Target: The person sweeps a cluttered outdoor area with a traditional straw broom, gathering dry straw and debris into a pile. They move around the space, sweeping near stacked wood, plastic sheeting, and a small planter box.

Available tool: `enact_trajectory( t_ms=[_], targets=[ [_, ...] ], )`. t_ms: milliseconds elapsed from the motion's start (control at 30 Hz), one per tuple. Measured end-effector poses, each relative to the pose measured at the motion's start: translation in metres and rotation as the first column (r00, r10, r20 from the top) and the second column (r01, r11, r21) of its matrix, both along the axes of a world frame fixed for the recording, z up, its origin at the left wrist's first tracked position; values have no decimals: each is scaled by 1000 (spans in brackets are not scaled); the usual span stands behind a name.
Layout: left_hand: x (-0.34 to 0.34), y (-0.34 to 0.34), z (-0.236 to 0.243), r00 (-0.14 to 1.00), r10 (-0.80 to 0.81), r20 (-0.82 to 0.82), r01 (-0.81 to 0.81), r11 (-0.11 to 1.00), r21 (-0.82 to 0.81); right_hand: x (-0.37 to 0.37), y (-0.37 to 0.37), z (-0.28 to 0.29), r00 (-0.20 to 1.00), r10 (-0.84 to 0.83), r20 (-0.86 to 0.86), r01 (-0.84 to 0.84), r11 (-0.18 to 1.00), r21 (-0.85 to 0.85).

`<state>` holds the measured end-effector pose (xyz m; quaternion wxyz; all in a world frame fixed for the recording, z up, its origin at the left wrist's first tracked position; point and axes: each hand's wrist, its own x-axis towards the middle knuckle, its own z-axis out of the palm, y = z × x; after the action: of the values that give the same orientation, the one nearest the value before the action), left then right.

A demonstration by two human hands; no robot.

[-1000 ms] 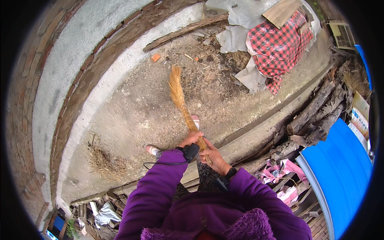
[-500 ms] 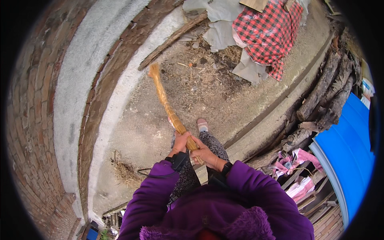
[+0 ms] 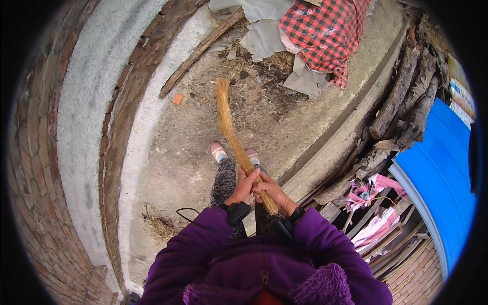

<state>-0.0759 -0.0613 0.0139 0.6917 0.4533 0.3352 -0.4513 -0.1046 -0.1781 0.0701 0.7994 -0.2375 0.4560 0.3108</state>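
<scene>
A straw broom (image 3: 227, 124) reaches forward from my body over the gritty concrete ground (image 3: 173, 152), its bushy head pointing away from me. My left hand (image 3: 244, 185) is wrapped round the handle, and just to its right and slightly lower my right hand (image 3: 272, 190) grips it too. Beyond the broom head lie loose straw and dark debris (image 3: 254, 68), and to its left sits a small orange fragment (image 3: 177, 99). My feet in pink shoes (image 3: 217, 150) show either side of the handle. Whether the bristles touch the ground I cannot tell.
A long weathered wooden piece (image 3: 201, 51) lies near the curved-looking wall (image 3: 81, 152) on the left. Red checked sheeting (image 3: 323, 33) and torn grey sheets (image 3: 267, 38) lie ahead. Stacked logs (image 3: 394, 94), pink scraps (image 3: 376, 226) and a blue metal panel (image 3: 434, 168) line the right.
The broom head swung left and is now back to the right, over the debris. My left foot has come forward. The view has turned, so the checked sheeting sits higher and further left.
</scene>
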Motion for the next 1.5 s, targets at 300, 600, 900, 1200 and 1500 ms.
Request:
enact_trajectory(
  t_ms=[300, 600, 900, 1200, 1500],
  targets=[
    [54, -14, 9, 999, -31, -35, 26, 990, -136, 51, -2, 23, 998, -56, 43, 62, 988, -140],
    [85, -29, -39, 993, -56, -108, 36, 983, -178, 84, -4, -10, 993, -115, 27, 118, 962, -248],
    [80, -29, -42, 997, -82, -6, 77, 959, -273, 71, 12, 6, 991, 83, 105, -12, 836, -549],
    [125, 21, -85, 986, 38, -163, -57, 992, -113, 123, 46, -73, 846, 533, -27, -399, 599, -694],
    [121, 9, -58, 1000, 17, -25, -23, 967, -255, 116, 38, -23, 937, 333, 109, -182, 729, -660]
  ],
)
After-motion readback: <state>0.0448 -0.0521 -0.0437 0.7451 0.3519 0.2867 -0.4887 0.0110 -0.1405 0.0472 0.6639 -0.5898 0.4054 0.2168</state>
